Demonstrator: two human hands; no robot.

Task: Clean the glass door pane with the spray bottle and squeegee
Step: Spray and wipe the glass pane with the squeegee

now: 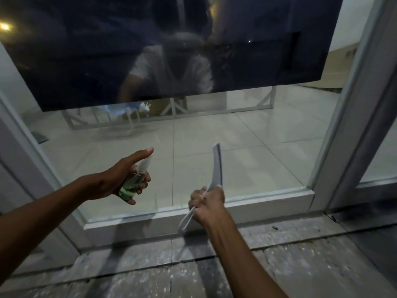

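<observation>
- The glass door pane is seen straight ahead of both hands, its lower edge set in a white bottom rail just beyond the right hand.
- A small clear spray bottle with green liquid is gripped by the left hand; fingers are curled round its body and the index finger is laid along the top, over the nozzle, which is pointed at the pane.
- No label or writing can be read on the bottle; its surface is blurred.
- A white squeegee is held by the right hand, the fingers closed tightly round the handle; the blade end is raised above the grip and laid against the glass, while the handle's tail is seen below the fist, over the rail.
- The two hands are kept apart, the bottle to the left of the squeegee.
- Above both grips, a dark sheet is seen covering the upper pane, with a person's reflection in it.
- Below the grips, a speckled grey floor is seen.
- To the right of the squeegee grip, a grey door frame is seen.
</observation>
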